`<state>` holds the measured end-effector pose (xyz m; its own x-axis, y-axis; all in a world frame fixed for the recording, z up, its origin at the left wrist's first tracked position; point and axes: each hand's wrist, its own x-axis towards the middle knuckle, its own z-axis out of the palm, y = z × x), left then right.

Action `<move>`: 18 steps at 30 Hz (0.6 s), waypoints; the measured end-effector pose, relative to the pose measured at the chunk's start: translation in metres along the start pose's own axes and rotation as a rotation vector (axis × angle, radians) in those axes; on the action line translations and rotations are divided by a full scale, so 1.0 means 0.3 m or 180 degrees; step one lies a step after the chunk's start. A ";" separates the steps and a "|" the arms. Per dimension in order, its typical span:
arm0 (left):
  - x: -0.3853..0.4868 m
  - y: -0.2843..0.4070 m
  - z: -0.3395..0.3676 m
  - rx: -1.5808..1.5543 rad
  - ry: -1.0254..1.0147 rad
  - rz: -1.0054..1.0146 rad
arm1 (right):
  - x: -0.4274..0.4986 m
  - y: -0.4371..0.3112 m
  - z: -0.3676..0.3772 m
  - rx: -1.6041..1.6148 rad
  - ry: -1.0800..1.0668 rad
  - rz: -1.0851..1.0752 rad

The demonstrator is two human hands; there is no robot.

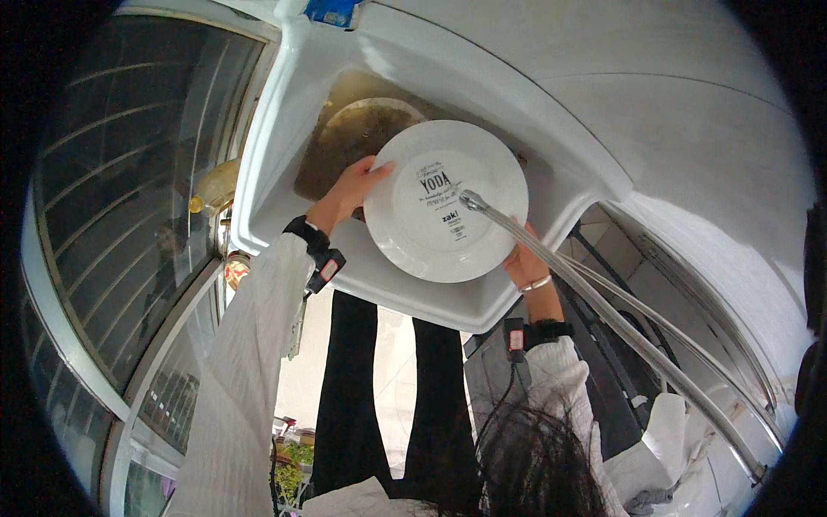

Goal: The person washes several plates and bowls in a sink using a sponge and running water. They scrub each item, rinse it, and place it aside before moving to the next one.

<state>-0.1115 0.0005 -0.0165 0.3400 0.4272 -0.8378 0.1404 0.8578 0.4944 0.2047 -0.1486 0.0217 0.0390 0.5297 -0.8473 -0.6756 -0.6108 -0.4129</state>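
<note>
A round white plate (413, 239) is held over the white sink (284, 110), its face with dark printed writing turned up. My left hand (349, 187) grips the plate's left rim, the thumb on top and the other fingers underneath. At the lower right rim, my right hand (528, 258) holds the plate, its fingers partly hidden by the plate and the hose. The metal tip of a flexible faucet hose (473, 200) hangs above the plate's middle. Murky brownish water (342, 148) lies in the basin, with a pale round rim (381, 103) showing in it.
A blue packet (333, 11) lies on the sink's far edge. Left of the sink, a yellowish bottle (216, 187) stands by the barred window (142, 174). A second metal pipe (672, 329) runs beside the hose at right. Potted plants (292, 462) stand on the floor behind.
</note>
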 end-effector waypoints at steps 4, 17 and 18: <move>-0.022 0.005 -0.039 0.0057 0.0796 0.0182 | 0.054 0.033 0.040 0.0423 -0.0309 0.0127; -0.581 0.292 0.117 0.1442 0.1749 0.1897 | 0.198 0.107 0.335 0.0078 -0.0259 0.1619; -0.632 0.294 0.132 0.1735 0.1671 0.2062 | 0.193 0.108 0.359 0.0090 -0.0032 0.1789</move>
<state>-0.1269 -0.0161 0.1952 0.0661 0.9517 -0.2999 0.5258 0.2222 0.8211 0.1058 -0.0745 -0.0048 -0.3396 0.1328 -0.9311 -0.6099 -0.7847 0.1105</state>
